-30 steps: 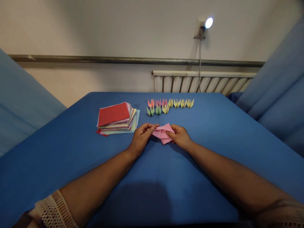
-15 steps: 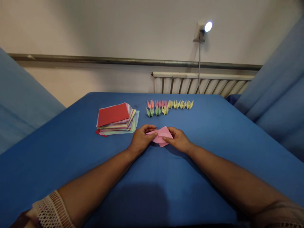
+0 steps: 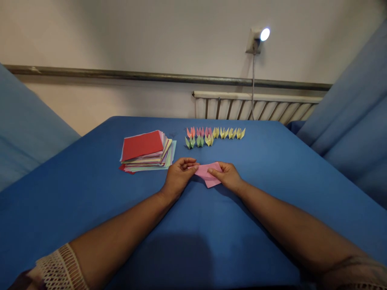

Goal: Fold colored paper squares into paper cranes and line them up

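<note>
Between my two hands is a sheet of pink origami paper (image 3: 211, 181), partly folded, with one corner pointing toward me. My left hand (image 3: 179, 175) pinches its left tip between thumb and fingers. On the other side, my right hand (image 3: 228, 176) grips the right part, thumb lying on top and fingers behind. Just beyond the hands stand small folded paper cranes in two rows: a yellow crane (image 3: 224, 133), a green crane (image 3: 190, 142), a pink crane (image 3: 200, 132) and several others.
Left of my hands lies a thick stack of coloured paper (image 3: 142, 146), a red sheet on top. A blue cloth (image 3: 256, 237) covers the table. Behind it are a radiator (image 3: 242, 106), a metal pipe (image 3: 127, 75) and a lit plug (image 3: 265, 34). Blue curtains (image 3: 356, 104) hang at both sides.
The pink paper has changed shape: its raised upper point is now folded down, leaving a flatter top edge. My right thumb has shifted slightly across it. Both hands keep their hold.
</note>
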Available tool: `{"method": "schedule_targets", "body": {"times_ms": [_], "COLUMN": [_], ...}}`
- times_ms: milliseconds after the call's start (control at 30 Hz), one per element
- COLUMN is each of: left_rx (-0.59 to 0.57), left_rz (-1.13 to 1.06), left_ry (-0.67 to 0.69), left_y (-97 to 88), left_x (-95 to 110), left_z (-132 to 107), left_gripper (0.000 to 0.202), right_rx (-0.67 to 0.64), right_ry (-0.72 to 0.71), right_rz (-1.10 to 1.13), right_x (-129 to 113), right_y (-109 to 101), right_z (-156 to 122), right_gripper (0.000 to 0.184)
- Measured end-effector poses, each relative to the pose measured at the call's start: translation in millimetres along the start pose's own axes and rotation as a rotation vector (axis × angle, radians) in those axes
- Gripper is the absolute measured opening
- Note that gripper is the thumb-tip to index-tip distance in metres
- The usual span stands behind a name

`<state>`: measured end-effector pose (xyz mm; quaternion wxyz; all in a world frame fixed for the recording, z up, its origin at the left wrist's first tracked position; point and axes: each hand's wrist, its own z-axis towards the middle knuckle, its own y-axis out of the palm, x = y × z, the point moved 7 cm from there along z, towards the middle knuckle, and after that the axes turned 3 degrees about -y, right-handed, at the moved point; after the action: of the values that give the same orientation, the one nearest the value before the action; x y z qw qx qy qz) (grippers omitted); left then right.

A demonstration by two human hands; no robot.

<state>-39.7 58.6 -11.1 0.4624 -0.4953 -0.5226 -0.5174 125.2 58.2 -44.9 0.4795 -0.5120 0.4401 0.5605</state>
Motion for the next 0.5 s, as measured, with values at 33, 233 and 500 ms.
{"method": "schedule_targets", "body": {"times_ms": [33, 233, 500], "left_rx": [0.023, -0.023, -0.327], "left_rz": [0.000, -0.018, -0.025], "left_ry": [-0.003, -0.002, -0.035], "left_y": [-2.7, -0.7, 24.6], "left_x": [0, 2, -1], "left_z": [1, 1, -11], "left_gripper": [0.039, 0.043, 0.055], "right_rx": [0.001, -0.012, 0.092], "right_ry": [-0.005, 0.022, 0.059], "right_rz": [0.006, 0.056, 0.287], "right_x": [0, 0, -6], "right_y": [0, -1, -10], "right_z": [0, 1, 0], "right_gripper": [0.032, 0.035, 0.037]}}
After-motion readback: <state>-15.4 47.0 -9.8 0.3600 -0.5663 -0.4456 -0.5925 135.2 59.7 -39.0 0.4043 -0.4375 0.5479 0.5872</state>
